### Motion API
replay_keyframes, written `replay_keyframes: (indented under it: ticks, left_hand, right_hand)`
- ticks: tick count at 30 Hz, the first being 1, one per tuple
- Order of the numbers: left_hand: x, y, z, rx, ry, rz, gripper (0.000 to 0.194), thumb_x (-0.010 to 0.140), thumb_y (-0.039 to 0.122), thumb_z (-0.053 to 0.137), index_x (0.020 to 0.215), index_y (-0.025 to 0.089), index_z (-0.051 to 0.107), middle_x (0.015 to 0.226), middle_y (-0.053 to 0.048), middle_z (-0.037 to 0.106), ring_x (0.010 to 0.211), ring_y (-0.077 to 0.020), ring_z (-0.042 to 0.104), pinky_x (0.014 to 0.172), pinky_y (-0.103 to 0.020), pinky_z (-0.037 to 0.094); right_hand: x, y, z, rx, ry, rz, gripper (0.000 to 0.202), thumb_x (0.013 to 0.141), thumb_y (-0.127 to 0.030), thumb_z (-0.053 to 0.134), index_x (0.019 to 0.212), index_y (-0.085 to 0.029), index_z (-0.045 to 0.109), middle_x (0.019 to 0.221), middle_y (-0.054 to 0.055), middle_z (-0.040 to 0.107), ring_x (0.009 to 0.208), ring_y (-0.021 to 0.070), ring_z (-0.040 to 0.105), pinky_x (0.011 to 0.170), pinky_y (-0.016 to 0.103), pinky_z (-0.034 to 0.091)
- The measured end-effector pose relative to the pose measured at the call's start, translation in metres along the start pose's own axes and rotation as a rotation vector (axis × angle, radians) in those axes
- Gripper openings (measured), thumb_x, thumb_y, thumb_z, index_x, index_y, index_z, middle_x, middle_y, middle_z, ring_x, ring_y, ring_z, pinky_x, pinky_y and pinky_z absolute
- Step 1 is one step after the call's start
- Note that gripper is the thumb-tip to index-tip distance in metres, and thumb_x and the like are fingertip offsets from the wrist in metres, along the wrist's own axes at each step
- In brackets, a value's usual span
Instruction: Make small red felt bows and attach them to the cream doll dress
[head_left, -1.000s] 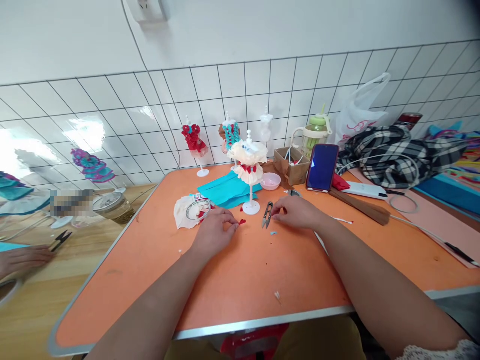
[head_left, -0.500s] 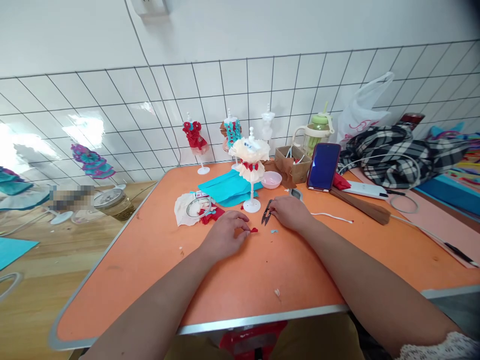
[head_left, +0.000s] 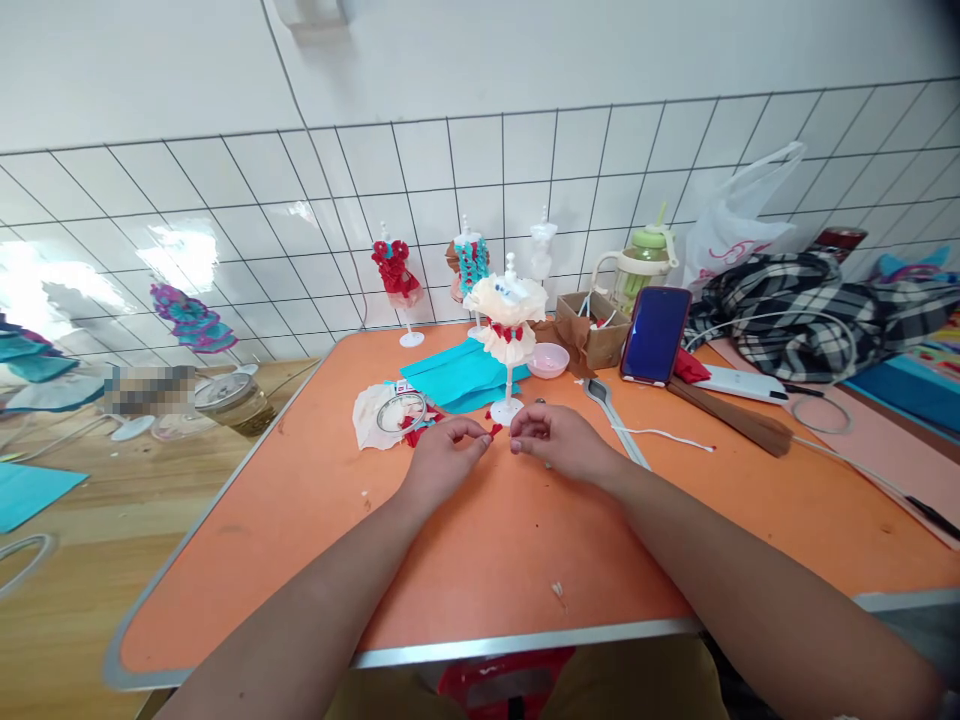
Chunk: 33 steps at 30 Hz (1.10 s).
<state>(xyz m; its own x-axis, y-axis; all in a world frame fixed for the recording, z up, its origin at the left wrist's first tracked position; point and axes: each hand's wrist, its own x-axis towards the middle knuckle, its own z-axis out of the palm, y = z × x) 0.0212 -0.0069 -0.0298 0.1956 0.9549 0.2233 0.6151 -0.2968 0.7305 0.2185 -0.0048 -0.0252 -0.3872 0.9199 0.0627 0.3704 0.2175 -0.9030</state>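
Note:
My left hand (head_left: 448, 462) pinches a small red scrap (head_left: 496, 430), paper or cloth, between thumb and fingertips just above the table. Close to its right, my right hand (head_left: 559, 440) has bent fingers with a little gap between thumb and forefinger, and nothing shows in them. A dark tip, perhaps of the thread snips, peeks out behind that hand; the rest is hidden. Just beyond both hands stands a small white dress form (head_left: 508, 345) in cream ruffles with a red trim at the waist.
Turquoise sheets (head_left: 457, 378), a tape roll (head_left: 401, 412) on cream and red scraps, and a pink bowl (head_left: 549, 360) lie farther back. On the right are grey scissors (head_left: 619, 425), a phone (head_left: 655, 335), a cardboard box (head_left: 604, 345) and a white cord (head_left: 667, 437). More dressed forms (head_left: 397, 275) line the wall.
My right hand has let go of the thread snips and moved left towards the red scrap. My left hand has raised the scrap slightly. The grey scissors are now uncovered.

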Motion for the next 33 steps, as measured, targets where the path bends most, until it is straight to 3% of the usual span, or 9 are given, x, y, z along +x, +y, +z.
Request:
replay_keyframes:
  ticks: [4, 7, 13, 20, 26, 33]
  left_hand:
    - [-0.001, 0.004, -0.001, -0.022, 0.008, 0.049, 0.013, 0.077, 0.027, 0.058, 0.074, 0.020, 0.068, 0.089, -0.002, 0.070, 0.087, -0.0184, 0.063, 0.080, -0.032, 0.049]
    - [-0.004, 0.008, -0.001, 0.014, -0.001, 0.117, 0.011, 0.077, 0.026, 0.059, 0.073, 0.021, 0.068, 0.088, -0.001, 0.069, 0.086, -0.0177, 0.062, 0.080, -0.031, 0.048]
    - [-0.006, 0.009, -0.003, 0.065, 0.012, 0.197, 0.012, 0.079, 0.025, 0.058, 0.075, 0.021, 0.068, 0.088, -0.001, 0.068, 0.086, -0.0170, 0.061, 0.079, -0.030, 0.047]
    - [-0.007, 0.008, -0.006, 0.158, 0.001, 0.282, 0.014, 0.081, 0.024, 0.056, 0.076, 0.022, 0.069, 0.088, -0.002, 0.068, 0.085, -0.0183, 0.061, 0.078, -0.032, 0.046]
    - [-0.007, 0.008, -0.007, 0.230, -0.011, 0.352, 0.014, 0.081, 0.024, 0.057, 0.076, 0.022, 0.069, 0.086, -0.002, 0.069, 0.084, -0.0187, 0.060, 0.080, -0.034, 0.046]
    - [-0.006, 0.005, -0.009, 0.283, 0.038, 0.296, 0.014, 0.081, 0.026, 0.055, 0.077, 0.022, 0.069, 0.086, -0.002, 0.069, 0.085, -0.0195, 0.060, 0.078, -0.034, 0.045]
  right_hand:
    - [-0.004, -0.007, 0.017, 0.138, 0.002, 0.039, 0.037, 0.070, -0.026, 0.066, 0.097, -0.025, 0.041, 0.071, -0.004, 0.068, 0.071, 0.0152, 0.064, 0.065, 0.026, 0.044]
    - [-0.003, -0.007, 0.022, 0.199, 0.044, 0.054, 0.038, 0.070, -0.025, 0.066, 0.095, -0.025, 0.037, 0.070, -0.005, 0.067, 0.072, 0.0152, 0.064, 0.068, 0.027, 0.045]
    - [0.001, -0.001, 0.023, 0.254, 0.041, 0.093, 0.035, 0.071, -0.023, 0.065, 0.100, -0.022, 0.045, 0.069, -0.004, 0.065, 0.075, 0.0150, 0.065, 0.071, 0.028, 0.046]
    - [0.002, -0.001, 0.021, 0.199, 0.011, 0.121, 0.018, 0.073, -0.026, 0.063, 0.088, -0.019, 0.056, 0.068, -0.003, 0.064, 0.071, 0.0140, 0.063, 0.064, 0.024, 0.043]
    - [0.003, 0.004, 0.022, 0.171, 0.029, 0.126, 0.022, 0.070, -0.024, 0.064, 0.089, -0.020, 0.055, 0.066, -0.004, 0.061, 0.066, 0.0127, 0.060, 0.060, 0.022, 0.041]
    - [-0.002, -0.002, 0.020, 0.170, -0.013, 0.088, 0.037, 0.071, -0.024, 0.064, 0.104, -0.023, 0.048, 0.071, -0.003, 0.067, 0.073, 0.0148, 0.063, 0.067, 0.025, 0.044]
